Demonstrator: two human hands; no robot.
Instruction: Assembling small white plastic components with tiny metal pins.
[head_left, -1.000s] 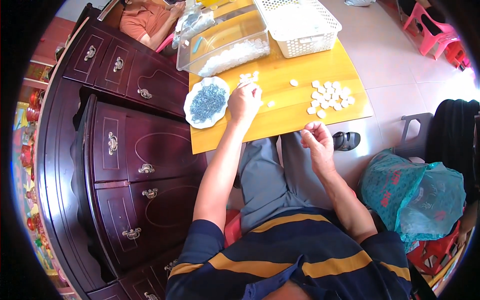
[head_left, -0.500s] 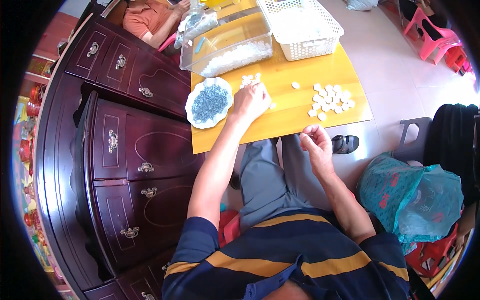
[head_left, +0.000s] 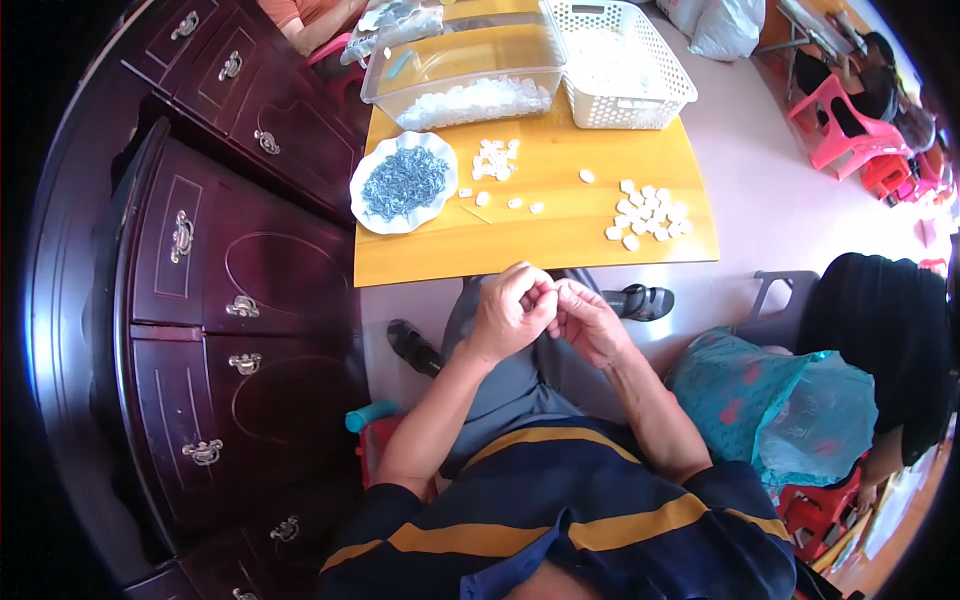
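My left hand (head_left: pixel 514 312) and my right hand (head_left: pixel 592 322) meet over my lap, just off the table's near edge. Both have their fingers pinched together at the tips; whatever lies between them is too small or hidden to make out. In front of them on the yellow table (head_left: pixel 420 262) lies a group of small white pieces (head_left: pixel 650 215) at the right. A smaller cluster of white pieces (head_left: pixel 495 160) sits farther back, with a few loose ones nearby. To the left stands a white scalloped dish (head_left: pixel 357 207) full of dark metal nails or pins (head_left: pixel 405 182).
A clear plastic bin (head_left: pixel 465 80) with whitish pieces and a white perforated basket (head_left: pixel 630 112) stand at the table's far side. A dark wooden cabinet (head_left: pixel 270 280) flanks the left. On the right are a teal bag (head_left: pixel 730 400) and a pink chair (head_left: pixel 850 130). Other people sit farther off.
My left hand has drawn back from the white cluster on the table to meet my right hand over my lap. The right hand has moved left, and the view has shifted slightly.
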